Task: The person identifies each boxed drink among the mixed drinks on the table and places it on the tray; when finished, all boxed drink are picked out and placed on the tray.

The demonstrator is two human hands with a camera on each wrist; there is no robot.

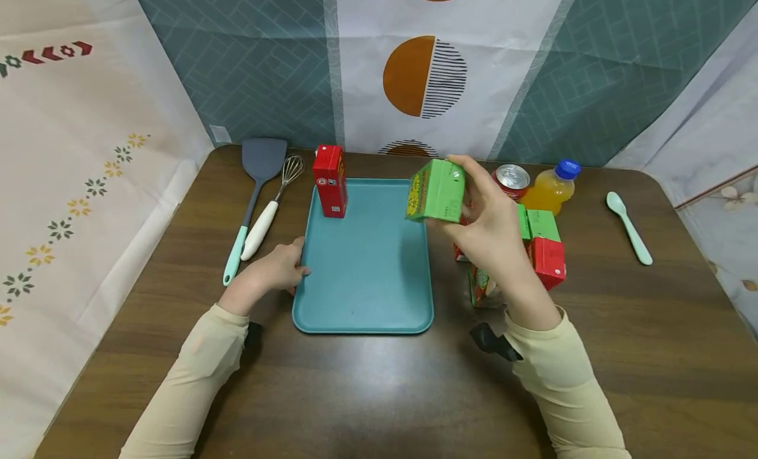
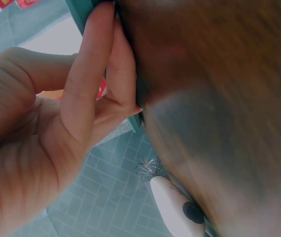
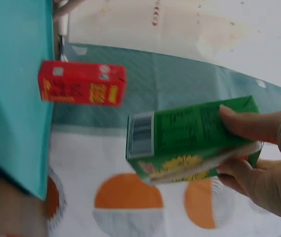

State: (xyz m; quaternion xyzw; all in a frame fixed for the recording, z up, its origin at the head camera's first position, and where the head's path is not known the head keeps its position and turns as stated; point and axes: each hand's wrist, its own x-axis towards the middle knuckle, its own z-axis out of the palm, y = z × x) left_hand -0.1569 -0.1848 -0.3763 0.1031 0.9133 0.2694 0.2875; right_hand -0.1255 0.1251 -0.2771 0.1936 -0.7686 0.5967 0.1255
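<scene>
My right hand point(image 1: 488, 225) pinches a green drink carton point(image 1: 445, 191) near one end and holds it raised over the right side of the teal tray point(image 1: 361, 275). Yellow flowers and a barcode show on the green carton point(image 3: 190, 131) in the right wrist view. A red drink carton point(image 1: 331, 183) stands upright in the tray's far left corner. At the tray's left edge, my left hand point(image 1: 275, 268) grips the rim. In the left wrist view its fingers point(image 2: 88, 74) lie against that edge, partly hiding it.
Right of the tray are red and green cartons point(image 1: 546, 258), a drink can point(image 1: 512, 179) and an orange juice bottle point(image 1: 552, 188). A pale spoon point(image 1: 630, 229) lies farther right. A spatula point(image 1: 254, 183) and a whisk point(image 1: 266, 219) lie on the left.
</scene>
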